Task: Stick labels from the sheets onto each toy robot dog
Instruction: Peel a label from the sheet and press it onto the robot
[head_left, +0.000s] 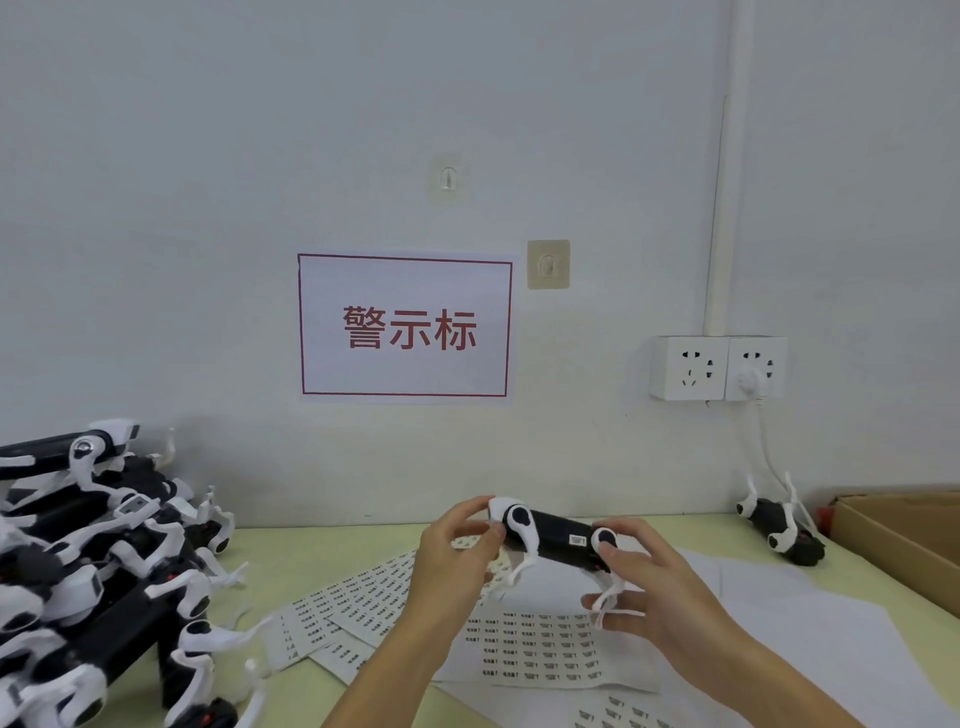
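Note:
A black and white toy robot dog is held sideways above the table between both hands. My left hand grips its white front end with thumb and fingers. My right hand holds its rear end, fingers curled round the back legs. A small white label shows on the dog's black body. Label sheets lie spread on the table under the hands, with more sheets to the left.
A pile of several toy robot dogs fills the left side. One dog lies on its back at the right, next to a cardboard box. Blank white paper covers the right table. Wall sockets hang behind.

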